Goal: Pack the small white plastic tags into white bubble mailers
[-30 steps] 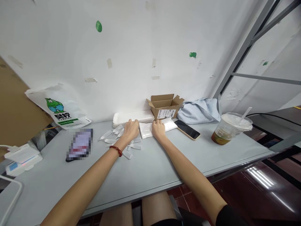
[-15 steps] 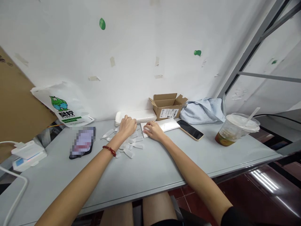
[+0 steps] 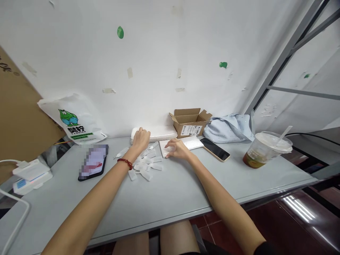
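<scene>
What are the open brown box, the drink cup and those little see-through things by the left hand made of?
Brown box: looks like cardboard, dull, with folded flaps.
Drink cup: probably smooth, shiny clear plastic, because the drink shows through.
Little see-through things by the left hand: perhaps frosted plastic, since they look cloudy, but they're too small to be sure.

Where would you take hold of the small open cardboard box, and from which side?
Probably the front top edge of the cardboard box, pinched by the right hand from the front and above. The open top would let it grip inside and out; flaps stick up or out at left, right and back, and the pale blue bag crowds the right.
</scene>
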Demonstrator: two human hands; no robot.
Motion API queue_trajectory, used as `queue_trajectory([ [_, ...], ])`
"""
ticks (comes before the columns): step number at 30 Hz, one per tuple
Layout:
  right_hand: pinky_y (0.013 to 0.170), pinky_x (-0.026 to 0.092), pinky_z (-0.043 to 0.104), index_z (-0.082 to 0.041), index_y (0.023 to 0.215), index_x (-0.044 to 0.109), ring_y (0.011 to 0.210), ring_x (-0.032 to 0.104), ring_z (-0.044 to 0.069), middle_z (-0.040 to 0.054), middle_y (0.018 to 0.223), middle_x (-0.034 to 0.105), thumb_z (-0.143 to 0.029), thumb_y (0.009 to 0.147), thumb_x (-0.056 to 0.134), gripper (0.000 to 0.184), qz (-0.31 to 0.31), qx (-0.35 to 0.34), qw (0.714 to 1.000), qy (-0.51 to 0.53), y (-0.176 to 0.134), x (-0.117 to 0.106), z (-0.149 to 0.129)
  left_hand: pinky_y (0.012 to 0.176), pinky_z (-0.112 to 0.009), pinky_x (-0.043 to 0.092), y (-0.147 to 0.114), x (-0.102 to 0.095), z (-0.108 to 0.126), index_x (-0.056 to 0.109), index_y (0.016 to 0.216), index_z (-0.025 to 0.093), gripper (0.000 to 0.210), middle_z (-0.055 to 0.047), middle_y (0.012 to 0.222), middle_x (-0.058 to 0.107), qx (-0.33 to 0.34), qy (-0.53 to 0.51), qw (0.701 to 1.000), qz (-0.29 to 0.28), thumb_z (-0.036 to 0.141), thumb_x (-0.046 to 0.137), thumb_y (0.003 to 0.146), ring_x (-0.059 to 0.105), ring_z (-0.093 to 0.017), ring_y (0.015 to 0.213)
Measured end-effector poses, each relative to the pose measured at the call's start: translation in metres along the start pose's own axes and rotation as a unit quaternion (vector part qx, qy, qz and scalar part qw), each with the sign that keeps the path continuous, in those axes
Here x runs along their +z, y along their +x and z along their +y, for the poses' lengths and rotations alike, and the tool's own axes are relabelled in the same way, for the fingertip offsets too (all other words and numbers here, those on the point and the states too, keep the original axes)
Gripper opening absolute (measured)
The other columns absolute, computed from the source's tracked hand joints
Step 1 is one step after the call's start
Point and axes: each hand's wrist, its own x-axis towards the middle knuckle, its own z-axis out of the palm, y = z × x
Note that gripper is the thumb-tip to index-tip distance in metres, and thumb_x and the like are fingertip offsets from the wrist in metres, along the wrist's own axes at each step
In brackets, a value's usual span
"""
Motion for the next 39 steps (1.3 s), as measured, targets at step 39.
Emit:
queue_trajectory([
  [39,0.07,0.035,0.032,-0.016,0.086,0.059,0.084,0.043,0.022,0.0125,0.096,0.055,0.002,0.084,0.033,0.031,0.131,-0.029,0.944,-0.303,0.001,0.005,-0.054,0.073,-0.031,0.047,-0.09,-0.008,-0.025,0.066,0.103,0.016,0.041,-0.01,0.106,0.067,-0.28,-0.581,0.734,0.211,0.044,0.063,0.074,0.059,-0.024,0.099],
])
